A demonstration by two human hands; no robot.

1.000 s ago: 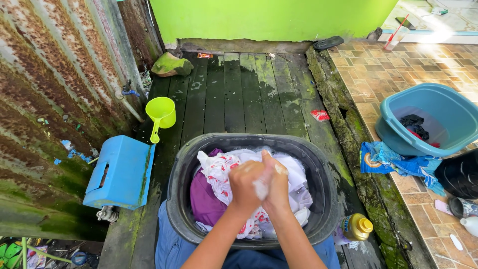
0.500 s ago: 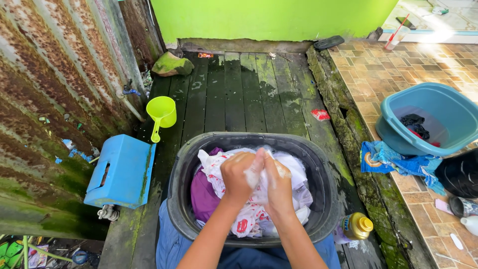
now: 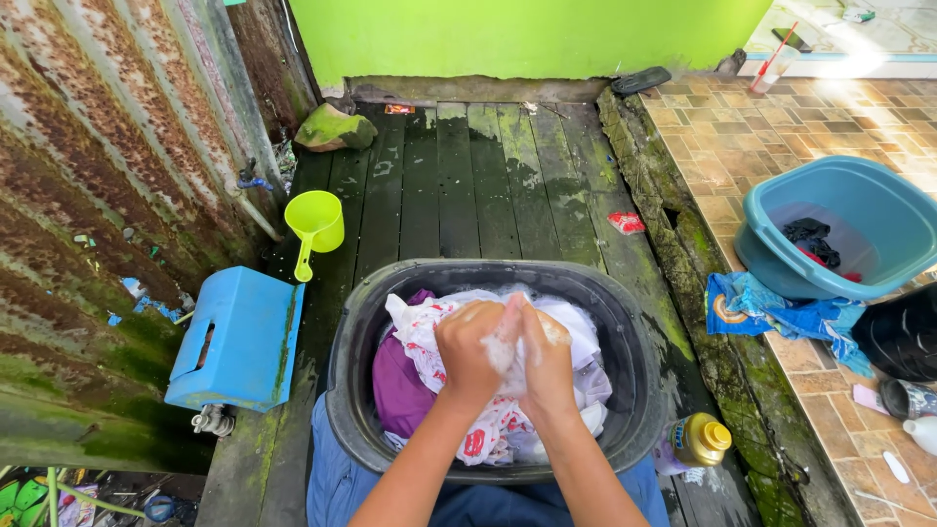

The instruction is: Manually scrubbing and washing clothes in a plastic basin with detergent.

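I saw blue stool (image 3: 239, 337) at tub's left | left hand (image 3: 471, 348) and right hand (image 3: 549, 359) closed tight, pressed together on soapy white cloth (image 3: 506, 344) over black tub (image 3: 625, 322) | risk: suds could let cloth slip; bottle (image 3: 695, 440) near rim could tip | teal basin (image 3: 893, 210) well apart

Washing place on the wooden floor

The tub (image 3: 342, 390) with laundry (image 3: 429, 371) stands in the middle; the stool (image 3: 239, 337) and scoop (image 3: 314, 224) are left of it, the bottle (image 3: 698, 439) just right, and the basin (image 3: 859, 210) far right on tiles.
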